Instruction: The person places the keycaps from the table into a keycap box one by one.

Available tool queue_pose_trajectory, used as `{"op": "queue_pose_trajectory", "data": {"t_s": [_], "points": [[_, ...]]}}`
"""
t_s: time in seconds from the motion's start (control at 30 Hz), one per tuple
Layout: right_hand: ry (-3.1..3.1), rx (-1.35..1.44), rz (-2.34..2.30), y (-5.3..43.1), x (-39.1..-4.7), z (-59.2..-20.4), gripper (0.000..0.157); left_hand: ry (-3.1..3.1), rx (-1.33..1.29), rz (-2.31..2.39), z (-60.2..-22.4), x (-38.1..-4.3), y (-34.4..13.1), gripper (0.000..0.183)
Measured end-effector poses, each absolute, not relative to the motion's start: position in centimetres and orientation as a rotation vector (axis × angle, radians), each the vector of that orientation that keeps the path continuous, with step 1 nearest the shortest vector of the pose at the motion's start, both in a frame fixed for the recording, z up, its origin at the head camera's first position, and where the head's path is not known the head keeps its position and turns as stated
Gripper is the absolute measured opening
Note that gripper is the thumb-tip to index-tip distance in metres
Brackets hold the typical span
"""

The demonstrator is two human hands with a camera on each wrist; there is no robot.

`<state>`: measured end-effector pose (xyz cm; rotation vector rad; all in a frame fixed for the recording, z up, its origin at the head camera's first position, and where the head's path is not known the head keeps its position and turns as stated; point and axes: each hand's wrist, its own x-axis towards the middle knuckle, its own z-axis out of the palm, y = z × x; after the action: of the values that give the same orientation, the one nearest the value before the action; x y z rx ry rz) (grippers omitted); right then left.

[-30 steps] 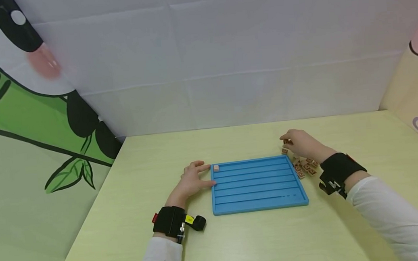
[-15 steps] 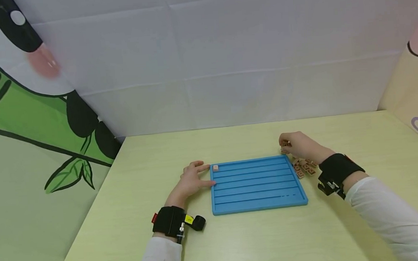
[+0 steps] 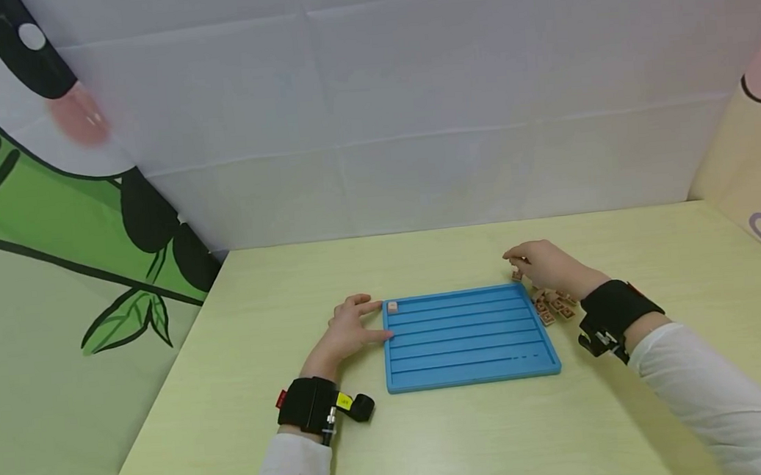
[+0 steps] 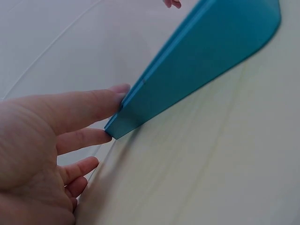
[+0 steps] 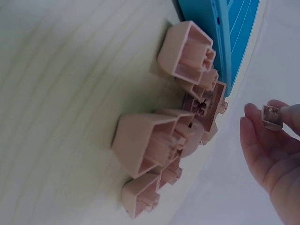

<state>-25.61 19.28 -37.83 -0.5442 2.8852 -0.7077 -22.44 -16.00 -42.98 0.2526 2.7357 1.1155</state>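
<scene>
A blue ridged tray (image 3: 460, 340) lies flat on the table, with one small pale keycap (image 3: 393, 307) in its far left corner. My left hand (image 3: 350, 328) touches the tray's left edge, thumb and index finger extended; in the left wrist view the thumb (image 4: 93, 105) lies against the rim. Beyond the tray's far right corner, my right hand (image 3: 548, 262) pinches a small keycap (image 5: 273, 118) between thumb and fingers, its hollow underside showing in the right wrist view. Several brownish-pink keycaps (image 3: 554, 304) lie beside the tray's right edge, below that hand.
In the right wrist view, loose keycaps (image 5: 140, 143) rest with hollow undersides and stems visible, some leaning together. One keycap (image 3: 517, 276) sits by the tray's far right corner. A white wall covering (image 3: 412, 117) stands behind the table (image 3: 447, 439).
My right hand has shifted slightly left and its fingertips have moved apart from the keycap below. My left hand and the tray stay where they were.
</scene>
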Motion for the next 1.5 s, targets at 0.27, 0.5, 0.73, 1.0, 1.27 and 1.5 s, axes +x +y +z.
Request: {"op": "queue_pose_trajectory", "data": {"t_s": [0.27, 0.5, 0.73, 1.0, 1.27, 1.5], "points": [[2.906, -0.575, -0.703, 19.25, -25.40, -37.76, 0.031, 2.723, 0.225, 1.133, -42.87, -22.30, -15.91, 0.071], [2.971, -0.687, -0.650, 19.22, -25.35, -37.82, 0.031, 2.722, 0.224, 1.134, -42.86, -22.31, -15.93, 0.071], [2.964, -0.708, -0.687, 19.21, -25.37, -38.05, 0.026, 2.715, 0.218, 1.143, -42.77, -22.24, -15.95, 0.072], [2.952, -0.699, -0.711, 18.95, -25.51, -38.01, 0.017, 2.709, 0.206, 1.150, -42.70, -22.22, -15.98, 0.071], [2.893, -0.621, -0.756, 18.72, -25.36, -37.88, 0.015, 2.702, 0.197, 1.162, -42.60, -22.13, -15.94, 0.071], [2.878, -0.636, -0.779, 18.59, -25.25, -37.83, 0.017, 2.702, 0.197, 1.159, -42.68, -22.18, -15.97, 0.071]]}}
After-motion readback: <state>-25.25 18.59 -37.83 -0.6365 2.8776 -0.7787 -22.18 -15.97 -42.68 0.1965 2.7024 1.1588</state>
